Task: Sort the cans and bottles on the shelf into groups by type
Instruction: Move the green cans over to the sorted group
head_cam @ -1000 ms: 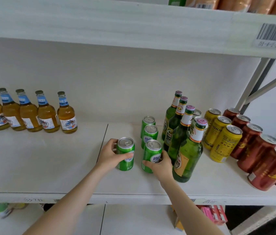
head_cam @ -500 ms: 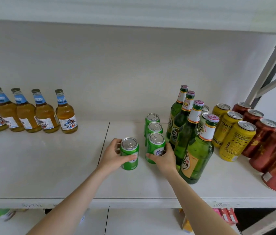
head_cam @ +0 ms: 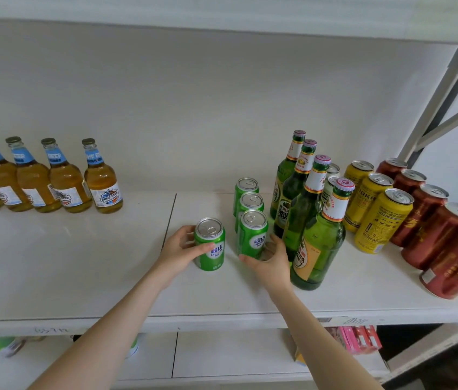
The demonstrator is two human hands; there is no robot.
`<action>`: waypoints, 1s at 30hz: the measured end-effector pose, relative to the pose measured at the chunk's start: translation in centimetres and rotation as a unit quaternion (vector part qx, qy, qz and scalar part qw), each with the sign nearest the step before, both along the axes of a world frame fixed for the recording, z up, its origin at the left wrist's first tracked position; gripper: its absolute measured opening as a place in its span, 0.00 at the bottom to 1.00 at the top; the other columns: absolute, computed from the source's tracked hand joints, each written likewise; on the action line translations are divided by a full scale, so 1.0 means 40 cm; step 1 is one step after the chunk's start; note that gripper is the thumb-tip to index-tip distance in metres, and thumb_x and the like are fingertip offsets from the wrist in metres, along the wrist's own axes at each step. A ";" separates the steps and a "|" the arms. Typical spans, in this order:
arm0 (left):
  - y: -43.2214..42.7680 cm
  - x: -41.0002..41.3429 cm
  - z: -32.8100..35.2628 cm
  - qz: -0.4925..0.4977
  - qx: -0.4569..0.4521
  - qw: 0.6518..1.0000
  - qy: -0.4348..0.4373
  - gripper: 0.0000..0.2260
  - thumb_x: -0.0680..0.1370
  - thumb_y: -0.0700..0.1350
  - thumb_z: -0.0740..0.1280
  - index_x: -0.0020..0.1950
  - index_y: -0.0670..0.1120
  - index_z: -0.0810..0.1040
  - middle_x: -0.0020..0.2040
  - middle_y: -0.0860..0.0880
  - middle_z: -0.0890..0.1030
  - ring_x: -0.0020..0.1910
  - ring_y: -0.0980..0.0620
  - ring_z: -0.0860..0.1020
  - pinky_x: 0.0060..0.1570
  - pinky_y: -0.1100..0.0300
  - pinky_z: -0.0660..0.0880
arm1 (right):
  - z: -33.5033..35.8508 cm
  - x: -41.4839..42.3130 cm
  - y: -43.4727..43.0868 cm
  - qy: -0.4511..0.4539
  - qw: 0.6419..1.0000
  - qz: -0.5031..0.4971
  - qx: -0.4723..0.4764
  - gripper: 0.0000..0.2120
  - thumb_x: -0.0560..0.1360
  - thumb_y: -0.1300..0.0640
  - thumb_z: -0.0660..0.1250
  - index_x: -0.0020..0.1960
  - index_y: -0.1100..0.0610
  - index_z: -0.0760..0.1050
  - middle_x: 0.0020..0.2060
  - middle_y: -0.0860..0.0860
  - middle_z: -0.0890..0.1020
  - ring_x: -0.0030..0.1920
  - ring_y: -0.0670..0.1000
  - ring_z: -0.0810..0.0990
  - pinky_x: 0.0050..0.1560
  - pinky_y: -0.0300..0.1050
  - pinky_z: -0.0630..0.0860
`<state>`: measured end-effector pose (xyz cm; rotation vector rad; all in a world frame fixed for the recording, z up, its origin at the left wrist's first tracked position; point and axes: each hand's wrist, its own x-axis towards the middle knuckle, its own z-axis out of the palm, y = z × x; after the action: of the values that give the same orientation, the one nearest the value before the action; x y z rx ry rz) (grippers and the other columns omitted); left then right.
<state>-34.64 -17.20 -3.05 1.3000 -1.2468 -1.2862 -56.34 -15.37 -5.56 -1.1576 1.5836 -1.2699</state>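
Note:
My left hand (head_cam: 178, 250) grips a green can (head_cam: 210, 244) that stands upright on the white shelf board (head_cam: 81, 263), apart from the others. To its right, three more green cans stand in a row running front to back. My right hand (head_cam: 268, 258) curls round the base of the front can of that row (head_cam: 252, 235), thumb in front and fingers on its right side. Directly right of that hand stand several tall green glass bottles (head_cam: 317, 249), the front one almost touching it.
Several amber bottles with blue labels (head_cam: 101, 178) line the back left. Yellow cans (head_cam: 382, 220) and red cans (head_cam: 436, 235) fill the right end. Another shelf board (head_cam: 222, 12) hangs overhead. Pink boxes (head_cam: 360, 339) sit on the shelf below.
My right hand slid its green can back against the row of green cans and has now slipped down towards its base. My left hand still holds its can in the same place.

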 end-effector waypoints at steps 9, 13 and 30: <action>0.057 -0.022 0.010 -0.021 0.024 0.999 0.020 0.29 0.61 0.47 0.81 0.59 0.47 0.77 0.55 0.48 0.84 0.54 0.51 0.82 0.47 0.58 0.79 | -0.031 0.019 0.111 0.042 0.998 0.047 0.008 0.32 0.61 0.56 0.83 0.59 0.49 0.70 0.49 0.47 0.79 0.52 0.50 0.80 0.51 0.44 0.78; 0.090 -0.042 0.016 -0.038 0.032 0.998 0.024 0.24 0.65 0.42 0.80 0.58 0.45 0.77 0.55 0.47 0.83 0.51 0.53 0.83 0.46 0.59 0.80 | -0.023 0.022 0.145 0.041 0.994 0.098 0.014 0.34 0.63 0.57 0.82 0.64 0.54 0.71 0.55 0.47 0.79 0.55 0.48 0.79 0.52 0.41 0.78; 0.114 -0.193 0.026 -0.086 0.052 0.995 0.010 0.34 0.54 0.52 0.82 0.57 0.46 0.77 0.55 0.49 0.84 0.53 0.51 0.83 0.54 0.51 0.80 | -0.011 -0.058 0.168 0.050 0.997 0.066 0.006 0.25 0.66 0.64 0.78 0.62 0.58 0.76 0.51 0.46 0.83 0.51 0.41 0.80 0.47 0.32 0.78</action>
<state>-42.35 -12.64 -2.03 1.2714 -1.3160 -1.4988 -58.66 -8.63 -6.02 -1.3144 1.5564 -1.1297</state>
